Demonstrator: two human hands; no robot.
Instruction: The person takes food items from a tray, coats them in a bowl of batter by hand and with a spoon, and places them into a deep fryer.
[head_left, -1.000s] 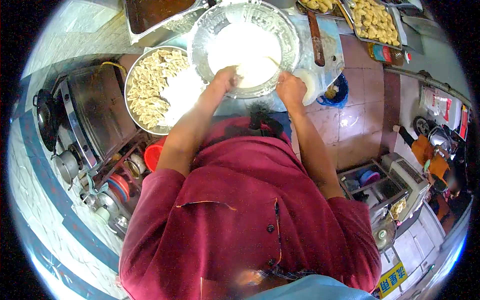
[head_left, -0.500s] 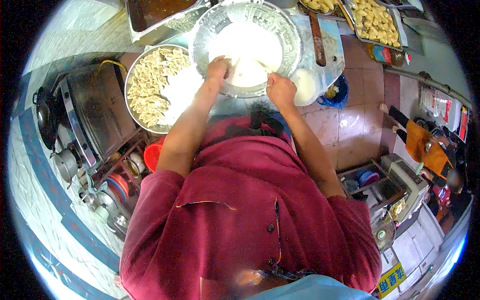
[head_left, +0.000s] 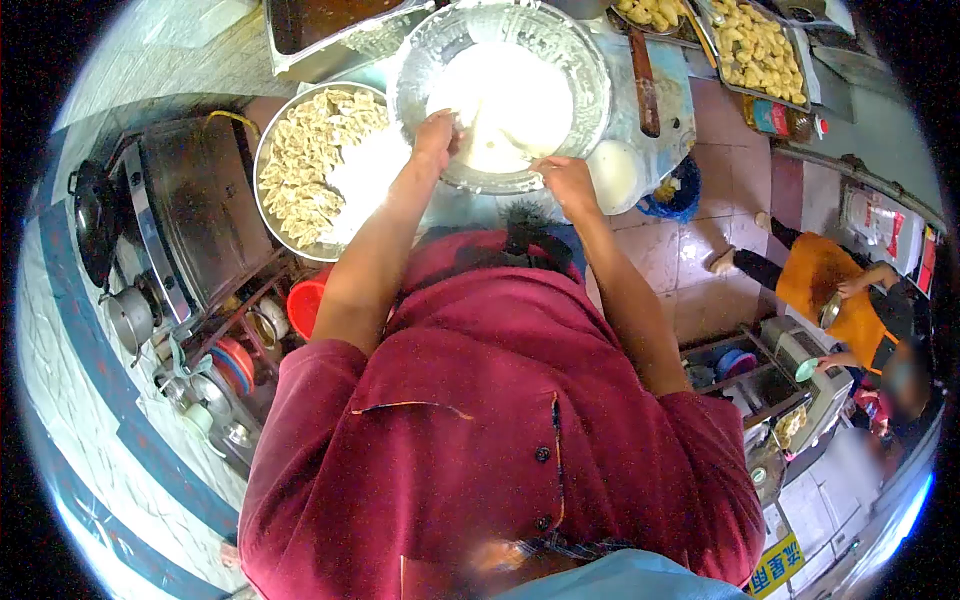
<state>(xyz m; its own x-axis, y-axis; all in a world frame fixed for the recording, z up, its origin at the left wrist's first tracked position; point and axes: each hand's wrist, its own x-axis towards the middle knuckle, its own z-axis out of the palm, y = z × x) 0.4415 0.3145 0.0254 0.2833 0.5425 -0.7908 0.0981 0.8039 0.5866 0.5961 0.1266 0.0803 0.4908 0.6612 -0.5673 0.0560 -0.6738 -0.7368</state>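
Observation:
A wide metal bowl (head_left: pixel 602 80) stands in front of me, its white contents (head_left: pixel 510 85) washed out by glare. My left hand (head_left: pixel 435 140) reaches over the bowl's near left side, fingers curled together. At the near right rim is my right hand (head_left: pixel 567 185), thumb and fingertips pinched. Between the hands, pale dough-like stuff (head_left: pixel 497 150) shows in the bowl; what each hand grips is too small or overexposed to tell. Left of the bowl, a round metal tray (head_left: pixel 262 200) carries many folded dumplings (head_left: pixel 305 165) beside a glaring white patch. A round container of white stuff (head_left: pixel 612 172) sits near my right hand.
A long brown wooden piece (head_left: pixel 645 85) lies on the table's right part. Beyond are a tray of yellowish pieces (head_left: pixel 757 50) and an oil bottle (head_left: pixel 785 120). A blue-lined bin (head_left: pixel 675 195) stands on the floor. Another person in an orange apron (head_left: pixel 815 275) is at far right.
My right hand has tilted slightly, its fingertips now stretched toward the rim. My left hand stays nearly in place. The person at right has shifted, one foot further out into the floor.

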